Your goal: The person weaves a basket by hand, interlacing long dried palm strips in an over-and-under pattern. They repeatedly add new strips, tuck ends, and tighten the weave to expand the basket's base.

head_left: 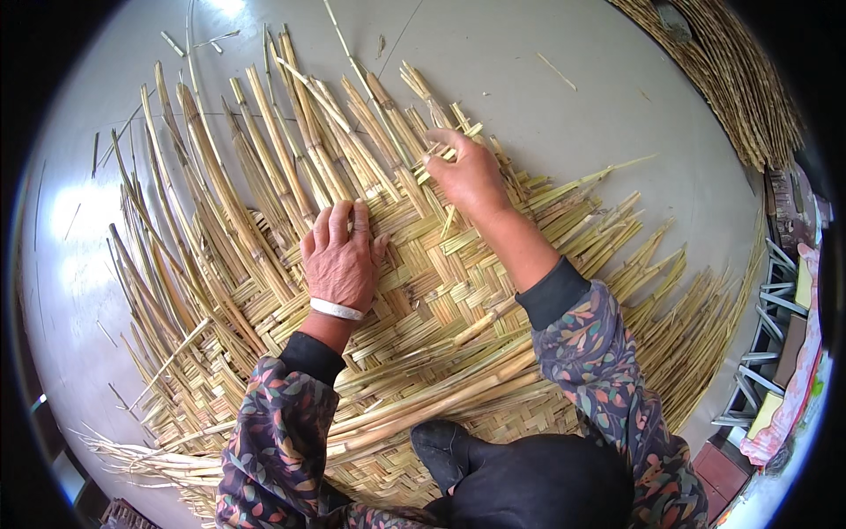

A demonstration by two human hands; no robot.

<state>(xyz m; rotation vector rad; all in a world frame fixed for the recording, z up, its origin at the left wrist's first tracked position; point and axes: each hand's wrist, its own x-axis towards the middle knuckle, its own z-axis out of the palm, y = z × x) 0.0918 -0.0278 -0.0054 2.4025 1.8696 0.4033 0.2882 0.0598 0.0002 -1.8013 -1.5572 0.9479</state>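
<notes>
A large mat of split reed strips (pixel 414 300) lies on the floor under both arms, woven in a zigzag pattern, with long unwoven ends fanning out at its far and side edges. My left hand (pixel 340 257), a white bracelet at its wrist, rests palm down on the weave with its fingers stretched forward. Farther off and to the right, my right hand (pixel 469 176) has its fingers curled round a reed strip (pixel 460 137) at the mat's far edge. Its fingertips are partly hidden among the ends.
Loose long reeds (pixel 441 401) lie across the mat in front of my dark shoe (pixel 441 445). A big bundle of reeds (pixel 727 79) lies at the far right. Metal-framed folding stools (pixel 767 326) stand along the right side. Scraps dot the grey floor (pixel 573 106).
</notes>
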